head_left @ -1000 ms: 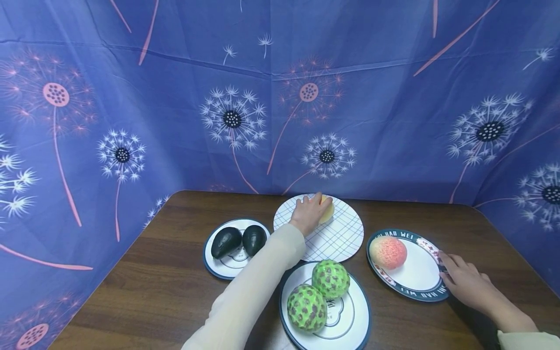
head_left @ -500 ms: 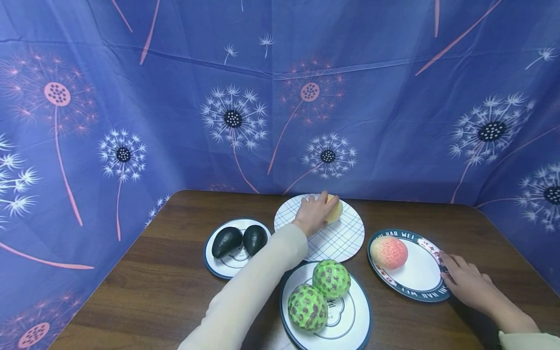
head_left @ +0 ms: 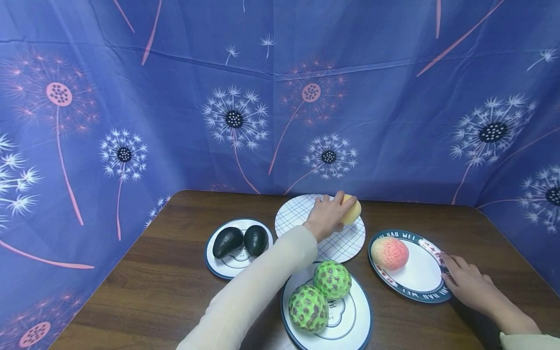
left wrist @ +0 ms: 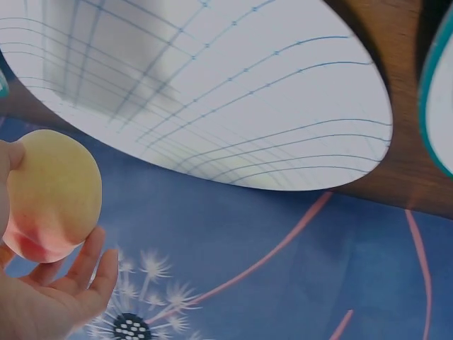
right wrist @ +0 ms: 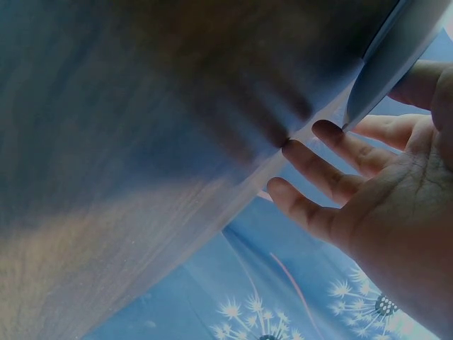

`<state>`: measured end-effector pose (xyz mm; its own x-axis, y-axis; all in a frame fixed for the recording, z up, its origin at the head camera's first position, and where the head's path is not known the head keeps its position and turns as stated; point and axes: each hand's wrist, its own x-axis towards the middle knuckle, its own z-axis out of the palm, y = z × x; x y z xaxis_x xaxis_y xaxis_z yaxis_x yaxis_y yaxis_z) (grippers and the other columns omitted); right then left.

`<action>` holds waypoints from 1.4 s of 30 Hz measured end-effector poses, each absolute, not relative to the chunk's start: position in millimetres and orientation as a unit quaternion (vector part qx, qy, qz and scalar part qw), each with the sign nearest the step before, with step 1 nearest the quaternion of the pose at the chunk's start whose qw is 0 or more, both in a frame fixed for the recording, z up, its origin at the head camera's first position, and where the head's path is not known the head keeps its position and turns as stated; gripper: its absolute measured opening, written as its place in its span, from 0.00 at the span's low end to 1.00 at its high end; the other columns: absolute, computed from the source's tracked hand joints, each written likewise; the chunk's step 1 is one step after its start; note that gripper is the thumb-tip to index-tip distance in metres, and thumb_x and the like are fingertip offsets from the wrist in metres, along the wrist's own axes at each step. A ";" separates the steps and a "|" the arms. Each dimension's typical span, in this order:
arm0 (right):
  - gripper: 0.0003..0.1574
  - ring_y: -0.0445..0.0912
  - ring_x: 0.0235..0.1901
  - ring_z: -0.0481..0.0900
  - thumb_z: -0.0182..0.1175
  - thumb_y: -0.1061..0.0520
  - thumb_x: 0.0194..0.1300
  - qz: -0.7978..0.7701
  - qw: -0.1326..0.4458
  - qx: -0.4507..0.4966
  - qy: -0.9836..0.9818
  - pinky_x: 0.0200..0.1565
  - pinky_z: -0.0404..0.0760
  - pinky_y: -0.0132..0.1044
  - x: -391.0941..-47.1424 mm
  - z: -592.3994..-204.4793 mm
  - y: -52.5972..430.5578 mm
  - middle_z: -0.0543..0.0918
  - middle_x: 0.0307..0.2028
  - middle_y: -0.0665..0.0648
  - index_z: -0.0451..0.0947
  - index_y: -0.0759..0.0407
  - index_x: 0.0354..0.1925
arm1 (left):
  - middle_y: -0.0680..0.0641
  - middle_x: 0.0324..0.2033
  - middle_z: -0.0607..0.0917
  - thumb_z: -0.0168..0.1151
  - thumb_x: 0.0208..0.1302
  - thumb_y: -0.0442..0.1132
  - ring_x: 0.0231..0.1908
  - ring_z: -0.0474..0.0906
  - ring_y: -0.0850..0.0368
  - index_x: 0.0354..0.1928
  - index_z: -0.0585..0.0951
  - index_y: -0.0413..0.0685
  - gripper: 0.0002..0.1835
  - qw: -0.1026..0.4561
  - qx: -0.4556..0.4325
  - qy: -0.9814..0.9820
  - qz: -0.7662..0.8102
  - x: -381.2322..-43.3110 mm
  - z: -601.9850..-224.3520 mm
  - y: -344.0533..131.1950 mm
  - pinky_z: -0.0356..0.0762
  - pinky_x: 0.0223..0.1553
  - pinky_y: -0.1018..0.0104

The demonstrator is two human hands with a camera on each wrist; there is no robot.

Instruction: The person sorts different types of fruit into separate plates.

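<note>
My left hand [head_left: 327,216] grips a yellow peach [head_left: 351,210] with a red blush, above the right part of the white plate with blue grid lines [head_left: 293,214]. In the left wrist view the peach [left wrist: 60,191] sits between thumb and fingers, apart from the plate. On the right, my right hand [head_left: 474,287] rests its fingers at the rim of a green-edged plate [head_left: 422,272], its thumb and index fingertips over the edge. A pink and cream peach [head_left: 390,253] lies on that plate. Fairly straight fingers show on my right hand [right wrist: 382,184] in the right wrist view.
Nearest me, a blue-rimmed plate [head_left: 350,335] holds two green, brown-spotted balls [head_left: 308,308]. Farther left, a smaller plate [head_left: 218,267] carries two dark avocados [head_left: 228,242]. All stand on a brown wooden table [head_left: 144,291] before a blue dandelion-print cloth [head_left: 175,97].
My left hand has moved right with the yellow peach, from the middle of the grid plate towards its right edge. The right hand has stayed at its plate's rim.
</note>
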<state>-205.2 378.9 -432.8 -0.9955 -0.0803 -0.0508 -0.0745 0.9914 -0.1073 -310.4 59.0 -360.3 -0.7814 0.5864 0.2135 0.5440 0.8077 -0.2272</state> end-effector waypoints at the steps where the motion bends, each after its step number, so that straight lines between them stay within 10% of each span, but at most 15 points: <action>1: 0.38 0.76 0.48 0.60 0.51 0.53 0.63 -0.053 0.027 -0.039 0.997 0.41 0.63 0.72 -205.1 -432.8 378.8 0.60 0.52 0.81 0.52 0.77 0.61 | 0.51 0.60 0.63 0.62 0.54 0.56 0.45 0.73 0.52 0.67 0.52 0.67 0.41 0.141 -0.303 -0.939 0.077 -309.2 -359.6 60.9 0.74 0.47 0.57; 42: 0.39 0.76 0.47 0.60 0.54 0.52 0.62 -0.042 0.032 -0.032 0.998 0.40 0.64 0.71 -207.1 -433.0 378.1 0.60 0.51 0.81 0.53 0.77 0.60 | 0.57 0.70 0.48 0.53 0.57 0.63 0.54 0.67 0.59 0.69 0.43 0.63 0.44 0.130 -0.418 -0.896 0.073 -257.4 -334.2 133.5 0.68 0.52 0.66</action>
